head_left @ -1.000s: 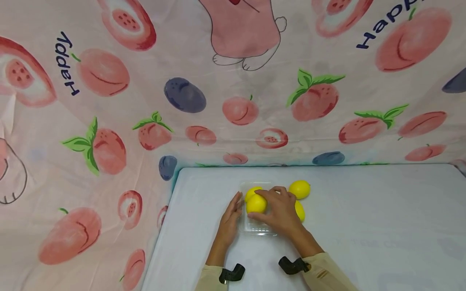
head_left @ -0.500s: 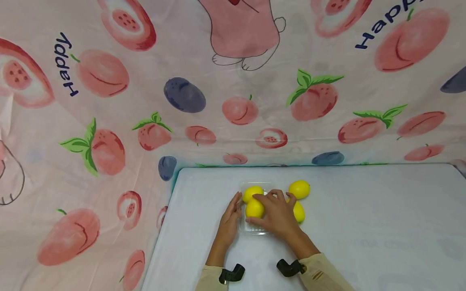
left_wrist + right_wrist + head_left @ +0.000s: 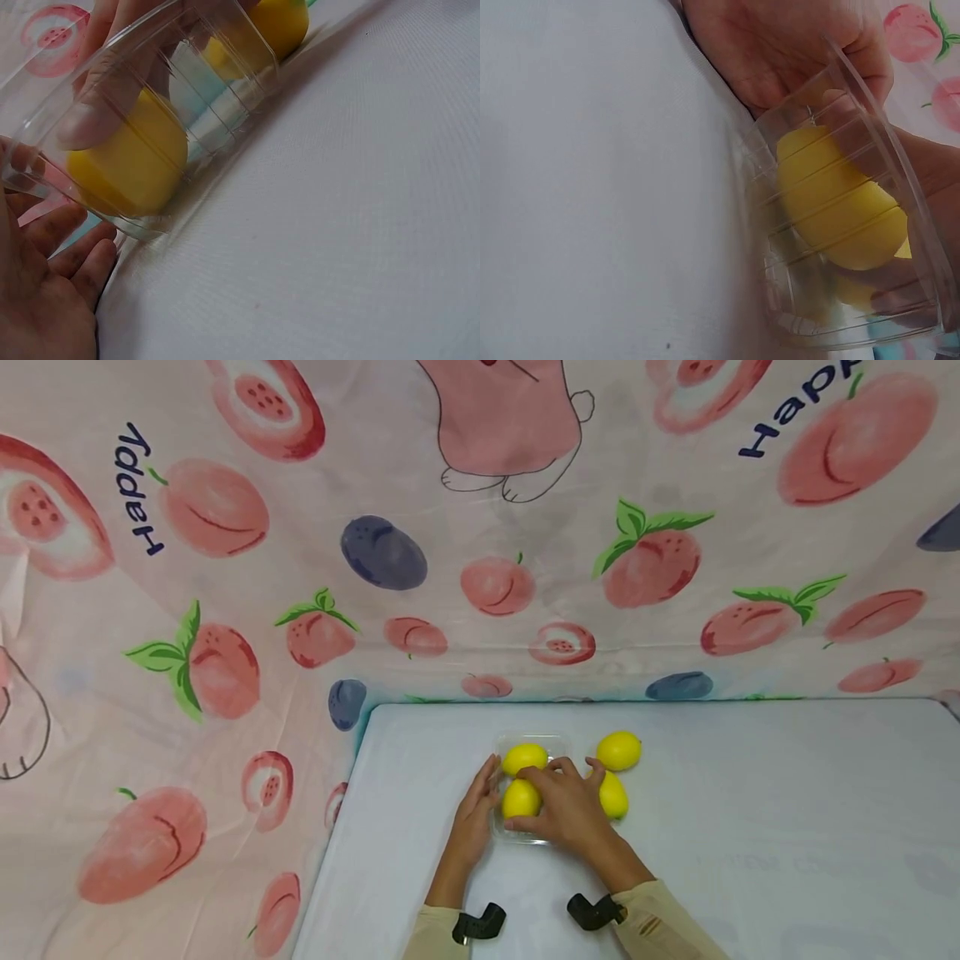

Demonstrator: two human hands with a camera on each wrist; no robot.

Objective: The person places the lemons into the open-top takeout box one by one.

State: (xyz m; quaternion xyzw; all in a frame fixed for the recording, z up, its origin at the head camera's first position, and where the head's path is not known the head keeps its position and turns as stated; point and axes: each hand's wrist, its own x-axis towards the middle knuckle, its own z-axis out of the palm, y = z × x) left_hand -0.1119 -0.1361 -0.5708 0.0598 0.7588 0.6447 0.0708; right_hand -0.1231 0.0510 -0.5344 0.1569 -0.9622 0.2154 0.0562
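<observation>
A clear plastic container (image 3: 555, 744) stands on the white table, with two yellow lemons inside. My right hand (image 3: 566, 806) reaches into it and holds the nearer lemon (image 3: 521, 800) between thumb and fingers. Behind that one lies the other lemon (image 3: 524, 760), on its side. My left hand (image 3: 474, 810) rests along the container's left side with its fingers straight. Through the ribbed wall, the left wrist view shows the held lemon (image 3: 135, 161) low in the container, the thumb (image 3: 86, 124) against it. In the right wrist view a lemon (image 3: 832, 199) also shows through the plastic.
Two more lemons lie right of the container, a far one (image 3: 618, 751) and a near one (image 3: 613, 797) partly behind my right hand. A fruit-printed cloth (image 3: 495, 585) hangs behind and left of the white table (image 3: 787, 827).
My right hand has brought its lemon a little nearer and down inside the container, separating it from the back lemon, which now shows more fully. The left hand has stayed put.
</observation>
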